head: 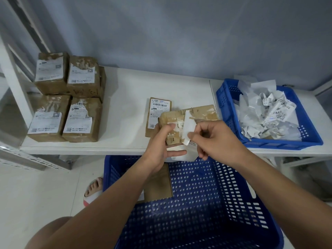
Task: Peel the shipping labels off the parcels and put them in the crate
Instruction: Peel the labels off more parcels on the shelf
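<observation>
I hold the parcel (203, 114) in the left hand (159, 141), fingers curled round its left end, just above the front edge of the bench (129, 90), near the middle. The right hand (215, 139) pinches the half-lifted label (188, 126) between thumb and forefinger. The label's upper part is stuck to the parcel's face.

Handling, as I judge it:
- The parcel is a small taped cardboard block, light and stiff. A firm side grip should not crush it.
- The label is thin paper, limp and tacky on the back, and likely to tear (white scraps on the parcel's face suggest as much).
- I would grip close to the peel line, not at the free tip, and pull low along the face.

Peeled labels fill the small crate (226, 108) at the bench's right end. The larger crate (206, 203) on the floor below the front edge holds a brown box (161, 187). The stacked parcels (66, 97), all labelled, sit at the left end.
</observation>
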